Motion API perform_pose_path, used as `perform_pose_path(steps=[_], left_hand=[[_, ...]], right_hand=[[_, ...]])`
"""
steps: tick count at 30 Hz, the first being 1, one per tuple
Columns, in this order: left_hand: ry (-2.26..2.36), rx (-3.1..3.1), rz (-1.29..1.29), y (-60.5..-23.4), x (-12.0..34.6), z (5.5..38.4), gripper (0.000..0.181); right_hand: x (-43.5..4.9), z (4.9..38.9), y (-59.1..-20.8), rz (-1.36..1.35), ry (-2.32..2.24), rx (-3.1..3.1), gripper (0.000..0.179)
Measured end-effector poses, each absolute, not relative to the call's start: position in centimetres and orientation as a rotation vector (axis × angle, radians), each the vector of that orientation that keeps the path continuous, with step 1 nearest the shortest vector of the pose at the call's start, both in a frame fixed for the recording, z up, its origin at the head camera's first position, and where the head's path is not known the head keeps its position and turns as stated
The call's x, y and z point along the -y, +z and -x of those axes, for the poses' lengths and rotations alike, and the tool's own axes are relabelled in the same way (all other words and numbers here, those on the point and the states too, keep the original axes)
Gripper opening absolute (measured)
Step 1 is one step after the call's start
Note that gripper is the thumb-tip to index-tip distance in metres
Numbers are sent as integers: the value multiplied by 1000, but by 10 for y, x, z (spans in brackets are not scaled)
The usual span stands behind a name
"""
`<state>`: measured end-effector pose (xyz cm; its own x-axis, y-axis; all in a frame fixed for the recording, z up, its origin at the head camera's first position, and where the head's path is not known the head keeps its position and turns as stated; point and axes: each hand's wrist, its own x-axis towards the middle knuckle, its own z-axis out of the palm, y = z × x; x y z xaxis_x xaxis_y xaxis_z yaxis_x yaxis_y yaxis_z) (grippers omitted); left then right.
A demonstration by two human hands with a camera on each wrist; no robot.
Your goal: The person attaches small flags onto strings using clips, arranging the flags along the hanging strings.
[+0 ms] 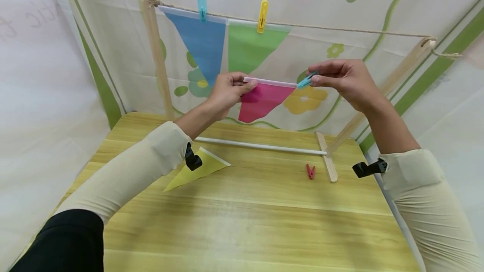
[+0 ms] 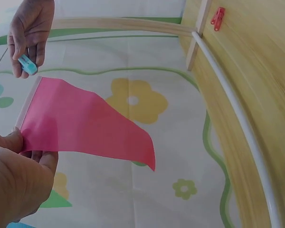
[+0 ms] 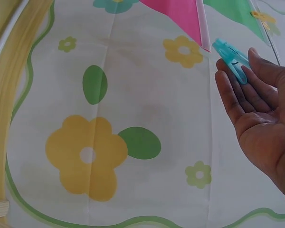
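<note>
So the pink flag (image 1: 266, 100) is hanging between the two hands, and the left hand (image 1: 227, 95) is the one that's actually got it, pinching the left end of its white top edge (image 1: 276, 82). The right hand (image 1: 348, 81) is well apart from the left and has a blue clothespin (image 1: 307, 80) pinched in its fingers, nose aimed at the flag's far corner. From the wrist views it's just beside that corner, not on it. Big thing here imo is the twine (image 1: 340, 30): it runs left to right above both hands, and the flag's long white edge lies roughly the same way below it, dipping a bit toward the right hand. In the head view the right hand looks nearer the twine. The green flag (image 1: 253, 45) is just above the left hand, and a red clothespin (image 1: 310, 171) lies below the right.
</note>
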<state>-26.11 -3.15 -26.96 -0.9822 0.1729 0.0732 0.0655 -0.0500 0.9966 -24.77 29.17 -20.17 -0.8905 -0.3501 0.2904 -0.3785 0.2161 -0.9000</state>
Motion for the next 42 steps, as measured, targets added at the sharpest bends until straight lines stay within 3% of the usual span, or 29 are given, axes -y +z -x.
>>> perform_pose_path(steps=[42], left_hand=[[2266, -2137, -363, -231, 1, 267, 26]], right_hand=[[-275, 239, -146, -1001, 1814, 2250, 22]])
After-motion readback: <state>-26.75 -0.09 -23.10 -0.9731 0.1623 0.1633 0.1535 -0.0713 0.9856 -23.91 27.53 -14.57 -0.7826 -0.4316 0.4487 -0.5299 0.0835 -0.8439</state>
